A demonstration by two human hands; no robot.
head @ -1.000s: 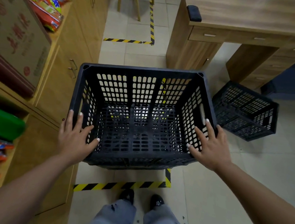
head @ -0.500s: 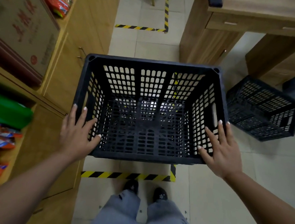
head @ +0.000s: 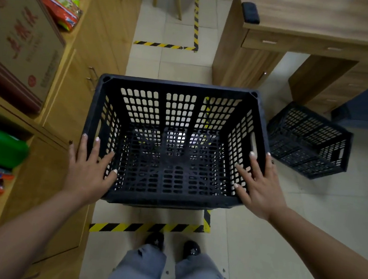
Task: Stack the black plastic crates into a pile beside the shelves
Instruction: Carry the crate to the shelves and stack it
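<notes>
- Nearest, the left hand [head: 88, 169] and right hand [head: 259, 184] lie with straight, spread fingers on the near corners of the black crate [head: 173, 142], thumbs inside its walls.
- That crate sits upright beside the wooden shelves [head: 68, 103], over striped floor tape [head: 145, 228].
- Farther right, a second crate [head: 311, 142] lies tilted by the desk [head: 317, 28].

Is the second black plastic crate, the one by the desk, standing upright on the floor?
No, the second black plastic crate lies tipped on its side beside the wooden desk.
</notes>
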